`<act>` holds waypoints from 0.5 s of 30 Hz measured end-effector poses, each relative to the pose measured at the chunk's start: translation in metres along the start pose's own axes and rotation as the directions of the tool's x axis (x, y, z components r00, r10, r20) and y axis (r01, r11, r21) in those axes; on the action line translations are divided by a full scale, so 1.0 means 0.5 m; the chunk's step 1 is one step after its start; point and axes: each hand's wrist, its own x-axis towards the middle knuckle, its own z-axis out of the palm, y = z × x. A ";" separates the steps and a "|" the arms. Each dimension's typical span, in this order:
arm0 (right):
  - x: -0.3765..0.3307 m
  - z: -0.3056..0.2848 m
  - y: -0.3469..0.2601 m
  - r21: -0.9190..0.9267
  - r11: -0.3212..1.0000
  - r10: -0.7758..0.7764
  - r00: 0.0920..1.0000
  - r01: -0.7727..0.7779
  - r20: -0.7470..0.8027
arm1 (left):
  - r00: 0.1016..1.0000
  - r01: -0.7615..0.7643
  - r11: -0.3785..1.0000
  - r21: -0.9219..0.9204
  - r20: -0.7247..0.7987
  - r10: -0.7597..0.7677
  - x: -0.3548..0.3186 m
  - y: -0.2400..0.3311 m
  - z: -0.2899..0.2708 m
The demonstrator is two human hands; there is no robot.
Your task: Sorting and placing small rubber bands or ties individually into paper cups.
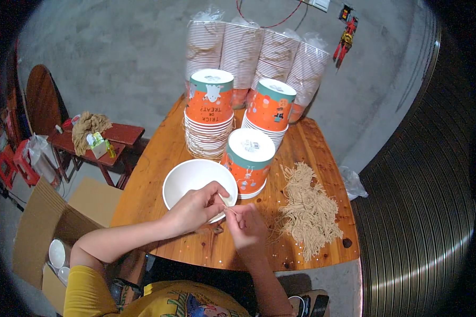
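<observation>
A white paper bucket (189, 176) sits near the front of the wooden table, its open mouth facing up toward me. At its right rim my left hand (198, 204) is closed, fingertips pinched against the edge. My right hand (246, 226) is pinched just beside it, with a thin tan string between its fingers. The fingertips of both hands nearly meet, and what exactly lies between the left ones is partly hidden. Just beyond stands an upside-down orange and green paper bucket (247, 171). To the right lies a loose pile of tan strings (311, 211).
Behind are two nested stacks of upside-down orange buckets (211, 108) (271, 105), and tall bagged stacks (241, 53) against the wall. A cardboard box (47, 232) with white buckets stands at left. A red bench (119, 133) holds more string. A ribbed shutter (423, 211) is at right.
</observation>
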 end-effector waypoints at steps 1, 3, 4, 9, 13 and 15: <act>0.000 0.000 -0.002 -0.002 1.000 0.002 1.000 -0.002 -0.001 | 0.999 0.044 0.998 -0.039 0.018 -0.044 0.001 0.003 0.000; 0.001 -0.001 -0.010 0.317 0.897 0.303 0.950 -0.309 0.070 | 0.999 0.034 0.997 -0.064 0.014 -0.033 0.003 -0.003 0.001; 0.000 0.000 -0.007 0.316 0.897 0.305 0.950 -0.310 0.068 | 1.000 0.023 0.996 -0.089 0.011 -0.022 0.004 -0.005 0.002; 0.004 0.000 0.005 0.194 0.977 0.092 0.996 -0.087 -0.015 | 0.998 0.055 0.990 -0.128 0.037 -0.051 0.006 -0.006 -0.002; 0.014 -0.011 0.017 -0.083 0.977 -0.198 0.980 0.196 -0.022 | 0.998 0.045 0.991 -0.125 0.037 -0.041 0.009 -0.001 -0.004; 0.013 -0.017 0.008 -0.060 0.991 -0.116 0.993 0.118 0.033 | 0.998 0.055 0.989 -0.140 0.044 -0.049 0.013 -0.006 -0.002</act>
